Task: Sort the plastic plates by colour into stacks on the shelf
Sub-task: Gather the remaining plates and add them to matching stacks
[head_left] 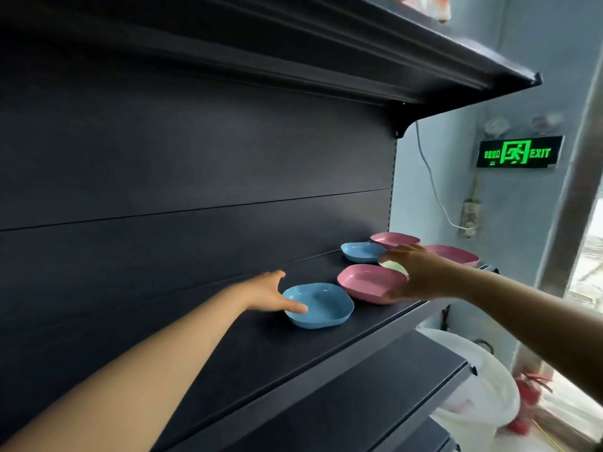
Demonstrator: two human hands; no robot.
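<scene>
blue plate (pixel 321 306) near shelf (pixel 228 363) edge — left hand (pixel 270 293) on rim

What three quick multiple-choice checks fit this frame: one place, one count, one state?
1. Where is the near blue plastic plate?
A. Left of the near pink plastic plate
B. On the upper shelf
C. On the floor

2. How many pink plates show?
A. One
B. Three
C. Five

3. What is the left hand doing?
A. Hanging away from the shelf
B. Holding a bag
C. Thumb inside the near blue plate's rim

Key: 1 A, they sit side by side on the dark shelf; 2 B, one near, two far; 3 C, thumb lies over its rim.
</scene>
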